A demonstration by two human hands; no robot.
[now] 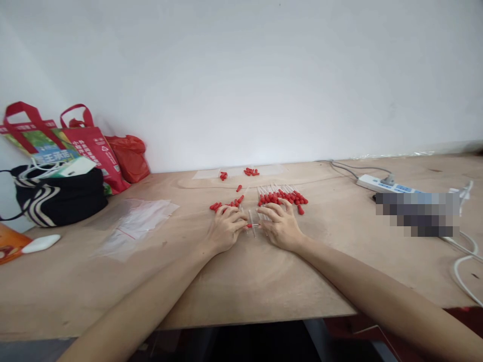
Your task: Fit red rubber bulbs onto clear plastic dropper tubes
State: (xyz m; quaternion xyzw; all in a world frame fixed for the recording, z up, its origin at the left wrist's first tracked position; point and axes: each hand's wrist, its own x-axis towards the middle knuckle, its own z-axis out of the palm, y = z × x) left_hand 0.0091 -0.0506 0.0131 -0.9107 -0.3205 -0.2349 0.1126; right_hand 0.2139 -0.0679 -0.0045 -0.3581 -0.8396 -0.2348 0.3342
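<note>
My left hand [225, 230] is closed in a pinch on a small red rubber bulb [249, 226]. Facing it, my right hand [282, 229] pinches a thin transparent tube [256, 225], whose end meets the bulb; how far it sits inside I cannot tell. Between the hands lie other transparent tubes [252, 216]. Loose red bulbs [216, 206] lie just beyond my left fingers, with a single bulb [239, 188] farther back. Past my right hand is a pile of droppers [281, 197], their red bulbs toward me. Fingers partly hide both held pieces.
More red bulbs [251, 172] lie on plastic bags near the wall. Transparent bags [139, 223], a black striped pouch [64, 196], shopping bags [92, 151] and a white case [41, 244] are leftward. A power strip [388, 186] with cables and a blurred-out item are rightward.
</note>
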